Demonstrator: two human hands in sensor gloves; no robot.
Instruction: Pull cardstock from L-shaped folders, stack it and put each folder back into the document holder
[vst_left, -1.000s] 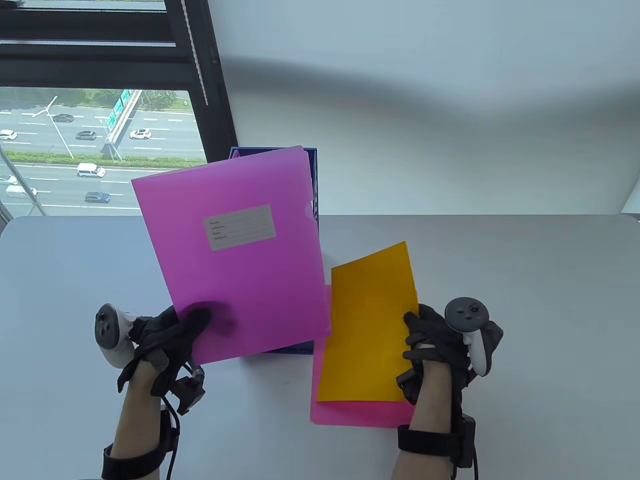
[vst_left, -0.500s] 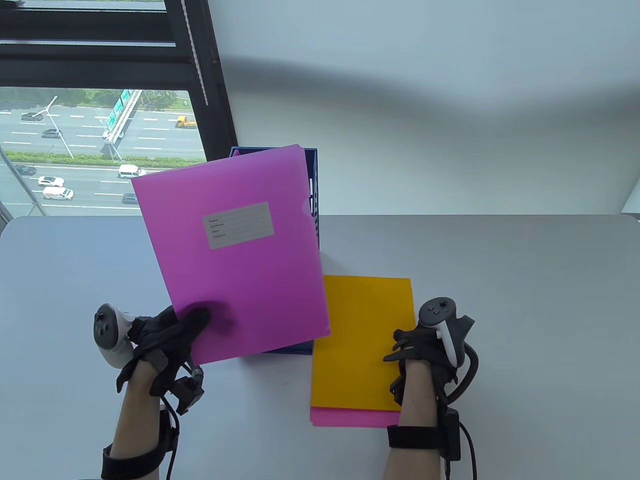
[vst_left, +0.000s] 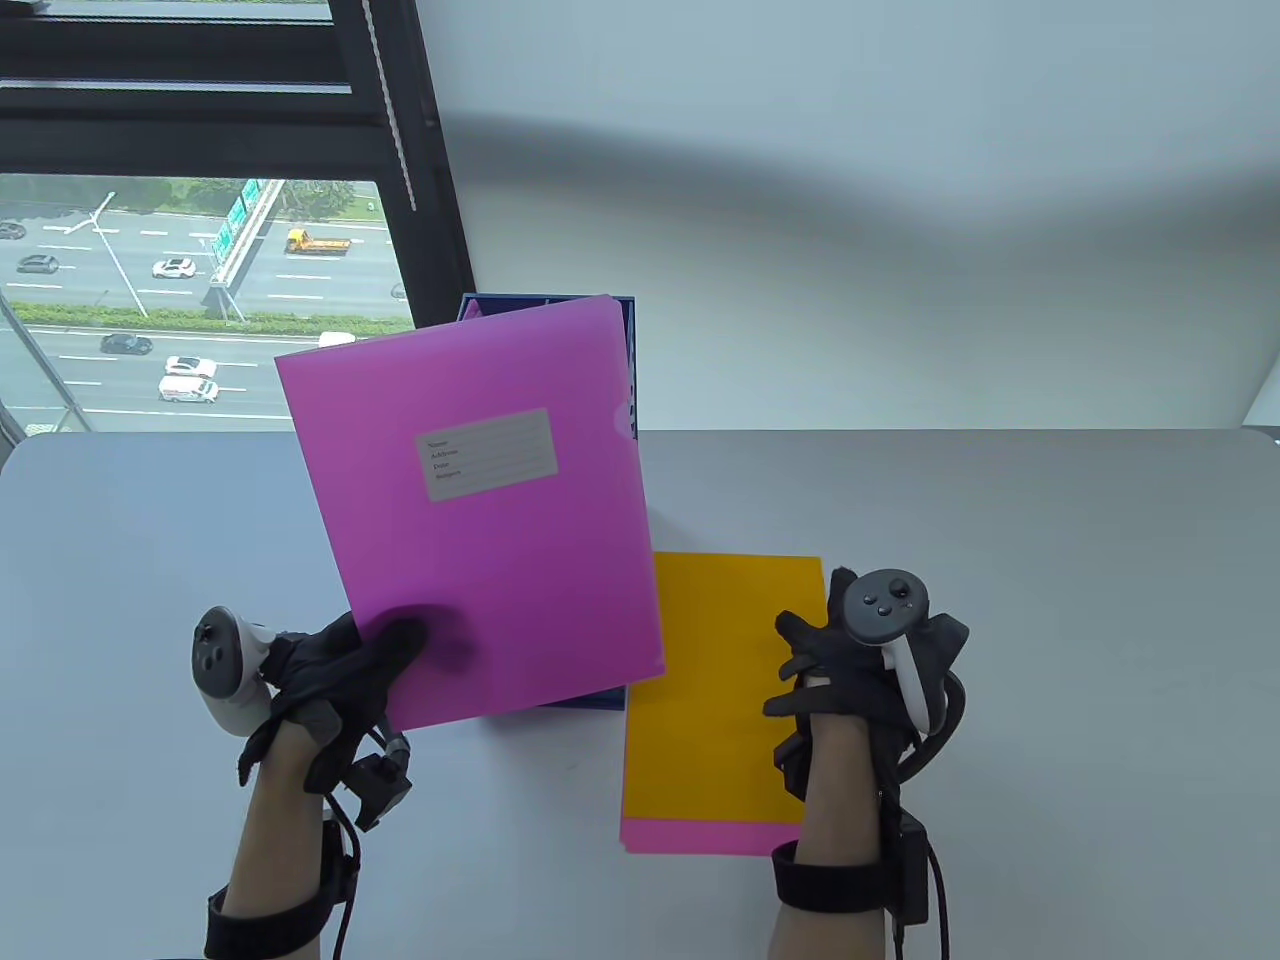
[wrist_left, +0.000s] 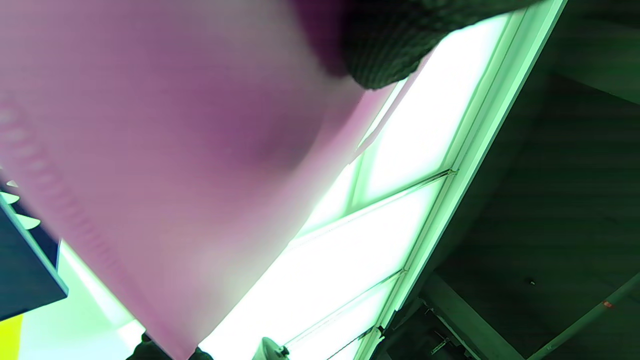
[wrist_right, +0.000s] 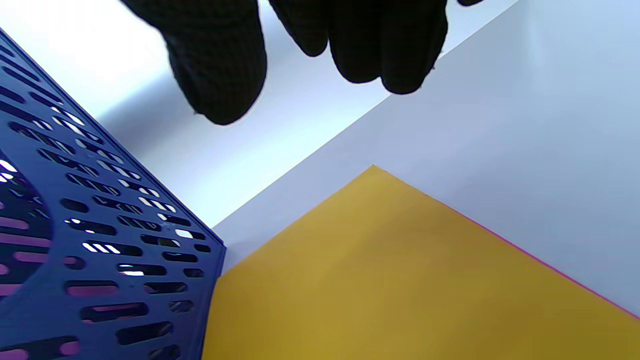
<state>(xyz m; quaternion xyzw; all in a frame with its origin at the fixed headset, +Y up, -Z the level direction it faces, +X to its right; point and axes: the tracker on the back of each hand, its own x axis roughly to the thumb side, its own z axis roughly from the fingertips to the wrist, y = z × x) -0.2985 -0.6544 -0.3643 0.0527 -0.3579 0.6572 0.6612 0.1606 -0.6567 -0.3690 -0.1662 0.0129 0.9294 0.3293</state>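
My left hand (vst_left: 345, 670) pinches the lower left corner of a magenta L-shaped folder (vst_left: 480, 500) with a grey label and holds it upright in front of the blue document holder (vst_left: 628, 340). That folder (wrist_left: 150, 150) fills the left wrist view. An orange cardstock sheet (vst_left: 725, 680) lies flat on a pink sheet (vst_left: 700, 838) to the right of the holder. My right hand (vst_left: 840, 670) hovers over the orange sheet's right edge, fingers loose and holding nothing. In the right wrist view the fingertips (wrist_right: 220, 85) hang above the orange sheet (wrist_right: 400, 280) and the holder's slotted wall (wrist_right: 100, 250).
The grey table (vst_left: 1050, 600) stretches to the right and left of the stack. A window (vst_left: 190, 300) and its dark frame stand behind the table at the left, a white wall at the right.
My right hand laid the orange sheet flat on the pink sheet, let go of it and lifted slightly. The left hand shifted the magenta folder a little to the right.
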